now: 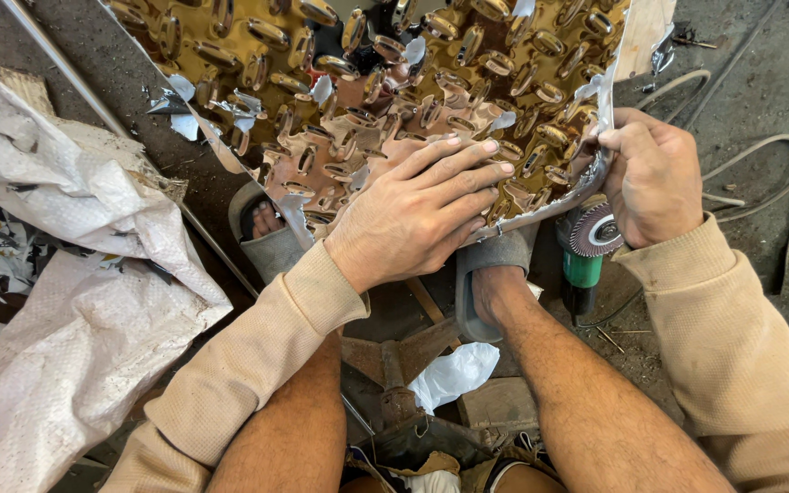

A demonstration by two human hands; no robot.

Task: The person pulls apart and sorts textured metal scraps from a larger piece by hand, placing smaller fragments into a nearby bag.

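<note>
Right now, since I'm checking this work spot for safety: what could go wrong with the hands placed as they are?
The right hand pinches the thin edge of the embossed mirror-gold sheet bare, so a slip could cut the fingers. The left hand presses flat on it; peeled film scraps might let it slide. The green angle grinder lies beside a foot in an open sandal, probably a hazard if bumped.

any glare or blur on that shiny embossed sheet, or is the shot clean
Head view: sharp overall, even daylight. The mirror-gold embossed sheet throws bright highlights and warped reflections around the left hand pressed flat on it. The right hand grips its edge above the grinder. Soft shadows, slight wide-angle stretch at the edges.
</note>
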